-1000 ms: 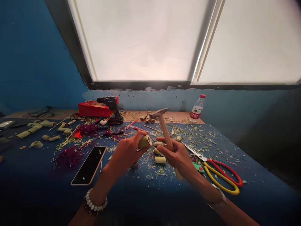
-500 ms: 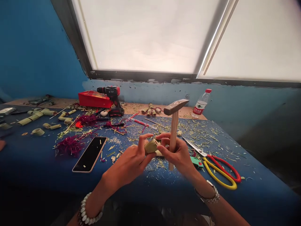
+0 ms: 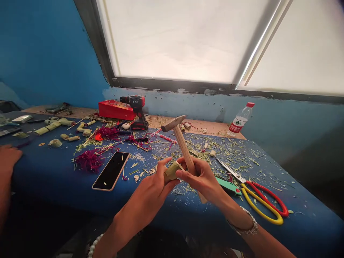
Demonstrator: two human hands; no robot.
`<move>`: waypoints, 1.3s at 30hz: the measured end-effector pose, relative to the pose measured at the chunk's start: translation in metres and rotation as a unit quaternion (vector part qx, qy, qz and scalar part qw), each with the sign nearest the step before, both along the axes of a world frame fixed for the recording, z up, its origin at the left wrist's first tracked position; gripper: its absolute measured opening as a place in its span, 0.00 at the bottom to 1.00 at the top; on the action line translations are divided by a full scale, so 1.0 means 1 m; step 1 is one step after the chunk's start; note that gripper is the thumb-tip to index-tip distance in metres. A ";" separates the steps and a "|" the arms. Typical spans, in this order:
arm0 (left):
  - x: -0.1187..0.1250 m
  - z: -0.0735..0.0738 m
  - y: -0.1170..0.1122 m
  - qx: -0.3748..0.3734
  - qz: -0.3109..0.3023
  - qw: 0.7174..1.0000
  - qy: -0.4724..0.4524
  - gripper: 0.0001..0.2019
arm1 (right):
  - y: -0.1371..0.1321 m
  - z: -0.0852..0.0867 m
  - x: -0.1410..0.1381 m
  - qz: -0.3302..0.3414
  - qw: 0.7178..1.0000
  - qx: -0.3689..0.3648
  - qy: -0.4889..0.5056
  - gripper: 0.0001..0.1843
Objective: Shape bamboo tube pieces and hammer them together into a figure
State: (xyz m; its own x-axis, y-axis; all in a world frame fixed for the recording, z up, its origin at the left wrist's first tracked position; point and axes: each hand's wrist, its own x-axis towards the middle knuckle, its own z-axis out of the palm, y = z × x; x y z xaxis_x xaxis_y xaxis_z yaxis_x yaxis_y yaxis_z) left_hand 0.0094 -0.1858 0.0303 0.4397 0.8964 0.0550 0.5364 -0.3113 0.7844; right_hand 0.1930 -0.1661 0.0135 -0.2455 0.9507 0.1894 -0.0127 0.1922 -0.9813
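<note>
1. The person's left hand (image 3: 154,191) is closed around a short green tube (image 3: 172,172). The fingers wrap its side and leave one end showing, so the tube stays firm in the air above the table (image 3: 43,172).
2. The right hand (image 3: 199,179) is closed tight on the wooden handle of a hammer (image 3: 182,147). It grips the handle partway along, so the metal head sticks up and out, away from the fingers.
3. Both hands are close together in the middle of the table, on the near side. The tube sits just beside the handle, but I cannot tell if they touch.
4. Green shavings (image 3: 215,157) lie all over the blue top.
5. On the left are a black phone (image 3: 110,171), purple shreds (image 3: 91,160) and more green tubes (image 3: 52,126). They sit out of the way of the hands.
6. Another person's hand (image 3: 9,157) rests at the far left edge.
7. On the right lie scissors (image 3: 262,202) with red and yellow handles.
8. Far back, near the wall, are a red box (image 3: 115,110), a drill (image 3: 137,113) and a water bottle (image 3: 239,120).
</note>
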 end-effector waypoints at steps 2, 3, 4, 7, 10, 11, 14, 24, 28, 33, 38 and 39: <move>-0.002 0.004 0.000 -0.014 -0.014 1.000 -0.005 0.21 | -0.004 0.000 -0.005 -0.007 1.000 0.005 -0.009 0.18; -0.003 0.004 0.000 -0.018 -0.025 0.999 -0.012 0.21 | -0.007 0.000 -0.006 -0.011 1.000 0.010 -0.013 0.18; -0.005 0.004 -0.001 -0.019 -0.035 0.999 -0.020 0.20 | -0.011 0.000 -0.007 -0.014 1.000 0.013 -0.018 0.17; -0.016 -0.005 -0.005 -0.009 -0.038 0.999 -0.027 0.22 | -0.017 0.005 0.002 -0.043 0.999 0.026 -0.020 0.17; -0.034 -0.019 -0.016 0.003 0.018 0.998 -0.056 0.22 | -0.010 0.019 0.025 -0.152 0.986 0.070 -0.023 0.17; -0.040 -0.024 -0.020 0.001 0.051 0.996 -0.079 0.21 | -0.004 0.023 0.032 -0.188 0.979 0.079 -0.029 0.18; -0.044 -0.035 -0.026 -0.014 0.124 0.976 -0.179 0.18 | 0.020 0.027 0.039 -0.154 0.985 0.021 -0.071 0.21; -0.022 -0.048 0.004 -0.144 0.128 0.856 -0.479 0.09 | 0.077 -0.033 0.006 -0.008 0.971 -0.150 -0.186 0.23; -0.026 -0.048 0.001 -0.132 0.141 0.848 -0.494 0.06 | 0.076 -0.032 0.010 -0.029 0.969 -0.150 -0.192 0.27; -0.022 -0.047 0.008 -0.110 0.151 0.834 -0.520 0.05 | 0.056 -0.011 0.005 -0.038 0.977 -0.139 -0.154 0.23; -0.011 -0.035 0.020 -0.055 0.142 0.833 -0.532 0.12 | 0.033 0.006 -0.011 0.018 0.985 -0.134 -0.107 0.19; -0.008 -0.032 0.022 -0.051 0.138 0.832 -0.535 0.13 | 0.030 0.008 -0.014 0.033 0.987 -0.131 -0.091 0.19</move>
State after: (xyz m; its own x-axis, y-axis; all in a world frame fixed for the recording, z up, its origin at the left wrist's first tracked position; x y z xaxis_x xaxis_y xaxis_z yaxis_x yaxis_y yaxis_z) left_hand 0.0013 -0.1639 -0.0013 -0.0347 0.9792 0.2000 -0.4453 -0.1943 0.8740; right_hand 0.1787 -0.1359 0.0212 -0.3157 0.9419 -0.1146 0.1653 -0.0644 -0.9841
